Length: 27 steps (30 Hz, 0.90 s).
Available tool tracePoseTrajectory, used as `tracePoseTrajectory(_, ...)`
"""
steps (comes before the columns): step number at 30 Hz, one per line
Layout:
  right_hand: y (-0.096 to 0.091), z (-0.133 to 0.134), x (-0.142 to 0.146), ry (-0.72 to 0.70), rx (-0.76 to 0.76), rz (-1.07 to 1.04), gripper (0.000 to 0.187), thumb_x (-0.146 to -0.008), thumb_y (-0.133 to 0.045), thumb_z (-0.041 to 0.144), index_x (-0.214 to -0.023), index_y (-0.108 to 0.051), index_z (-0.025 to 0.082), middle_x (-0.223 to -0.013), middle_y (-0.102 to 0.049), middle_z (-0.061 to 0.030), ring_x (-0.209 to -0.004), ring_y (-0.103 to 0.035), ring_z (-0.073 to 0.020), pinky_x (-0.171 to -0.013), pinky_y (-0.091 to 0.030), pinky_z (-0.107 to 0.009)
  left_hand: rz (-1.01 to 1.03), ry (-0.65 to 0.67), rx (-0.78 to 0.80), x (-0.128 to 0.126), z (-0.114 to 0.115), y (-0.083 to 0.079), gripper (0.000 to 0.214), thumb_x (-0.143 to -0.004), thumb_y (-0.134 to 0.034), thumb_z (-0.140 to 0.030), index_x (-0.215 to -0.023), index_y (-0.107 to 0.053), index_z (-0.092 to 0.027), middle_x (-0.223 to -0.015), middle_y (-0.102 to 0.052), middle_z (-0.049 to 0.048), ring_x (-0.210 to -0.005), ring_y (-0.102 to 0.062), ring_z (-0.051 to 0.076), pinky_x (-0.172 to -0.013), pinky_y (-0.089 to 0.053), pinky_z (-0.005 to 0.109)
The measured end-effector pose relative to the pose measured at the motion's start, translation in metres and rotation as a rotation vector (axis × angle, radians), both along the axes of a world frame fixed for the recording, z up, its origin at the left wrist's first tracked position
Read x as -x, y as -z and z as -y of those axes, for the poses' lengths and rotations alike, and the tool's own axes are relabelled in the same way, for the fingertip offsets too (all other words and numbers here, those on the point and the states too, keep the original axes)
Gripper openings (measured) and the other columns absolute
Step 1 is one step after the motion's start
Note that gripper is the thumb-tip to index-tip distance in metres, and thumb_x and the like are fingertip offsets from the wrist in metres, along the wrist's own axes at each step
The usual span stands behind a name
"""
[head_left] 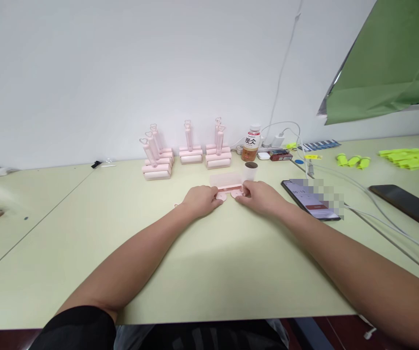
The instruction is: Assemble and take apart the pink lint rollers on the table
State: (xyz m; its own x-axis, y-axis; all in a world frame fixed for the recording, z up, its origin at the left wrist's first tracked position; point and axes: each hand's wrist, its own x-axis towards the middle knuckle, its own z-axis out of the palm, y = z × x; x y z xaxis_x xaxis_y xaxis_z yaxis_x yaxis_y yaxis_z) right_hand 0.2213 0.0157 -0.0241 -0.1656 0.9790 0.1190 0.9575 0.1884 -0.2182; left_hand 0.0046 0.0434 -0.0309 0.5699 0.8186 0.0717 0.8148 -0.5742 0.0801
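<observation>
Left hand (202, 200) pinches one end of the pale pink case (230, 188), low over the table (209, 272) between both hands, neither nearer, long axis side to side, translucent flap (226, 179) behind, round discs (221, 196) in front, right hand (258, 196) pinching the other end.

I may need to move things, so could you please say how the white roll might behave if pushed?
The white roll would probably tip easily, as it stands on end. Lying down, it may roll, given its round shape. It is likely light, since its brown end looks hollow.
</observation>
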Motion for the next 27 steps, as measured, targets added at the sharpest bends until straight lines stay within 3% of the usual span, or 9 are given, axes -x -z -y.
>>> tracePoseTrajectory(9, 0.004, -0.004, -0.002, -0.048, -0.027, -0.035, 0.03, -0.084, -0.055, 0.044, -0.067, -0.044, 0.022, -0.069, -0.061, -0.0027, -0.064, -0.05, -0.0172, -0.056, -0.028, -0.028, 0.008, -0.015, 0.007, 0.003, -0.002, -0.002, 0.033, -0.091, -0.047, -0.049, -0.094, -0.063, -0.021, -0.089, -0.072, 0.0062, -0.08, -0.066, 0.024, -0.062, -0.04, 0.031)
tracePoseTrajectory(21, 0.006, -0.004, -0.002, -0.034, -0.042, -0.021, 0.022, -0.075, -0.061, 0.033, -0.065, -0.044, 0.022, -0.067, -0.06, -0.0031, -0.069, -0.05, -0.0203, -0.058, -0.027, -0.028, 0.021, -0.005, 0.03, 0.002, -0.003, -0.003, 0.029, -0.091, -0.047, -0.047, -0.093, -0.063, -0.022, -0.092, -0.071, 0.0066, -0.085, -0.066, 0.024, -0.068, -0.044, 0.032)
tracePoseTrajectory(27, -0.002, 0.001, 0.002, -0.013, -0.069, -0.058, 0.03, -0.078, -0.06, 0.035, -0.059, -0.041, 0.022, -0.06, -0.055, -0.0018, -0.061, -0.047, -0.0182, -0.055, -0.025, -0.029, 0.059, -0.028, 0.031, 0.004, 0.006, -0.014, 0.033, -0.089, -0.051, -0.047, -0.11, -0.055, -0.022, -0.084, -0.069, 0.0057, -0.081, -0.066, 0.026, -0.063, -0.043, 0.031)
